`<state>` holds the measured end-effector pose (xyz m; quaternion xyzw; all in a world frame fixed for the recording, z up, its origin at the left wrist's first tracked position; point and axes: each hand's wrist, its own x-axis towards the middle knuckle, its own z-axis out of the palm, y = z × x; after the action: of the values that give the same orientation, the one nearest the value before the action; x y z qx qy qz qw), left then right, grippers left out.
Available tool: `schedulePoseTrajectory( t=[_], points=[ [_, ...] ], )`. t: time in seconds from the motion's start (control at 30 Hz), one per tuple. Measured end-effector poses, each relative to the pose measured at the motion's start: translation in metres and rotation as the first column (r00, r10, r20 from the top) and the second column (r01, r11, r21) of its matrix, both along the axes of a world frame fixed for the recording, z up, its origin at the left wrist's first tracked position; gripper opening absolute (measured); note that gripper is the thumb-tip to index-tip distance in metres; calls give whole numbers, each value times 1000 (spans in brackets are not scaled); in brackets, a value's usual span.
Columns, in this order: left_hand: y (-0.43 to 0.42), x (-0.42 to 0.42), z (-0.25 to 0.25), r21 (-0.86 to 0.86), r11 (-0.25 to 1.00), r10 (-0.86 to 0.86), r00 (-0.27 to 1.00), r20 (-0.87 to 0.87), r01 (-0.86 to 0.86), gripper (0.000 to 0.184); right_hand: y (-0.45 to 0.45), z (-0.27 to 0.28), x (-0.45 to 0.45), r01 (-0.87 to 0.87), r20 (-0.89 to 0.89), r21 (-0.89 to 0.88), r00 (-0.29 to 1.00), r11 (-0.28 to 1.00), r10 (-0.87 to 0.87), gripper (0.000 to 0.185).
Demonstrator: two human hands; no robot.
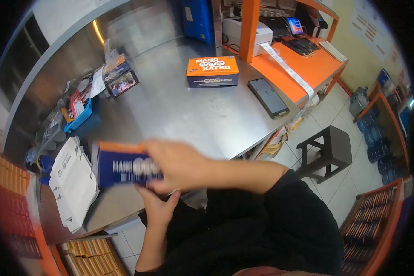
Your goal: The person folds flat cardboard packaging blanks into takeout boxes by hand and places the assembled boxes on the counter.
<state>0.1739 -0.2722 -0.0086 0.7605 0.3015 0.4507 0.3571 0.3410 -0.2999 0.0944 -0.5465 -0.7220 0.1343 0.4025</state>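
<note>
I am seeing the right hand [179, 161] gripping a blue-and-orange box [109, 166], fingers bending around its end, over the counter [170, 108] near a white carton [73, 184]. The left hand [160, 210] is sitting just below, thumb parted; hold unclear.

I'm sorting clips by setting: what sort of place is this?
Probably a food shop's packing area: a printed box in the right hand, a Mang Katsu box on the metal counter, and a paper strip beside the printer.
</note>
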Motion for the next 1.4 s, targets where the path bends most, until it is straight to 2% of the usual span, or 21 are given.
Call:
schedulePoseTrajectory(
  t=[0.03,0.07,0.13,0.2,0.3,0.37,0.43,0.67,0.73,0.8,0.9,0.97,1.0,1.03,1.07,1.13,1.2,1.23,1.3,1.37,1.4],
  points=[
    [4,-5,14,163,986,77,975,-210,-42,76,12,3,16,76,38,86,996,993,-80,70],
    [9,-12,14,157,986,84,973,-213,-51,76,26,5,36,150,68,175,984,973,-164,68],
    [22,-30,12,290,950,246,845,-474,-114,69,49,14,83,308,230,415,875,856,-427,67],
    [33,-39,0,287,942,287,859,-424,-173,54,68,21,134,352,297,643,704,680,-645,66],
    [34,-43,-7,391,903,369,788,-493,-178,40,90,11,195,401,364,654,577,642,-731,58],
    [33,-36,-5,413,886,401,796,-454,-211,32,97,-12,231,672,712,250,360,697,-603,66],
    [34,-39,-12,425,887,377,812,-446,-179,33,88,-21,238,654,739,330,269,680,-618,64],
    [33,-33,-7,438,876,425,750,-507,-201,34,96,-17,245,680,639,276,398,679,-658,61],
    [32,-33,-4,455,871,423,753,-505,-185,34,105,-17,230,648,522,467,348,602,-779,65],
    [35,-35,0,471,867,415,759,-502,-162,33,111,-2,191,612,416,385,553,691,-722,67],
    [73,-47,14,-23,960,229,829,-509,-280,27,127,3,143,452,117,584,775,674,-621,60],
    [114,-61,34,-19,962,242,880,-409,-273,24,138,-1,119,424,-83,585,879,692,-469,48],
    [130,-62,51,136,950,313,850,-424,-282,24,142,-8,108,407,-186,549,911,730,-368,41],
    [146,-60,66,287,916,385,819,-425,-281,24,147,-27,97,391,-181,516,919,762,-349,38],
    [164,-58,75,224,902,431,782,-450,-368,27,152,-51,89,371,-176,481,928,795,-327,35],
    [234,-85,61,212,907,418,716,-559,-364,39,155,-90,80,170,200,244,955,955,-221,35],
    [279,-92,45,141,867,383,458,-802,-478,50,154,-105,74,110,192,215,969,970,-153,36],
    [288,-90,41,146,869,384,460,-801,-473,50,155,-108,73,45,192,191,978,981,-82,37],
    [305,-91,27,314,832,417,143,-898,-458,59,154,-98,67,16,158,185,986,983,-45,37],
    [356,-126,12,229,872,304,111,-946,-433,59,150,-90,66,-20,119,162,993,987,0,37],
    [351,-124,16,124,820,279,202,-939,-559,59,149,-90,65,-41,129,130,991,991,24,36]
  ],
)
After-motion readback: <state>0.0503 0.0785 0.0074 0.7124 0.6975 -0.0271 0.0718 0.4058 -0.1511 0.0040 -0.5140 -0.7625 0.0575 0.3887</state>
